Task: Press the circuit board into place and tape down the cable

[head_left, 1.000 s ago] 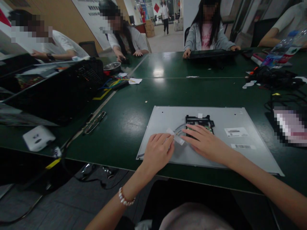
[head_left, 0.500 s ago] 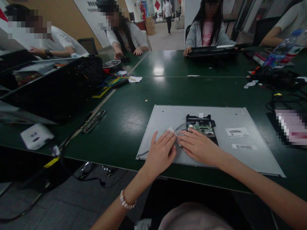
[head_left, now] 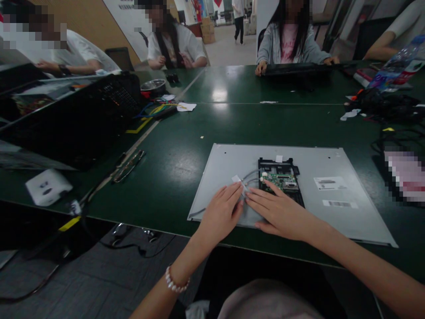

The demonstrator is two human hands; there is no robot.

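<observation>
A grey metal display panel [head_left: 232, 159] lies back side up near the table's front edge. On it sits a black frame with a green circuit board [head_left: 282, 180]. A grey cable [head_left: 251, 173] runs from the board toward a strip of white tape [head_left: 237, 179]. My left hand [head_left: 221, 212] rests on the panel with fingers stretched out, their tips at the tape. Opposite it, my right hand [head_left: 280, 212] lies with fingers extended, its fingertips on the tape's other end and its thumb near the panel's front edge. Both palms hide part of the cable.
To the left stand a black computer case [head_left: 76, 119], a white box-shaped device [head_left: 48, 187] and a pair of glasses [head_left: 129, 166]. A phone-like object [head_left: 403, 175], cables and a plastic bottle [head_left: 393, 64] are at the right. Several people sit across the green table [head_left: 172, 133].
My right hand has spread and shifted slightly back, uncovering more of the board and tape. My left hand stays almost in place. Across the table, a person has raised their hands.
</observation>
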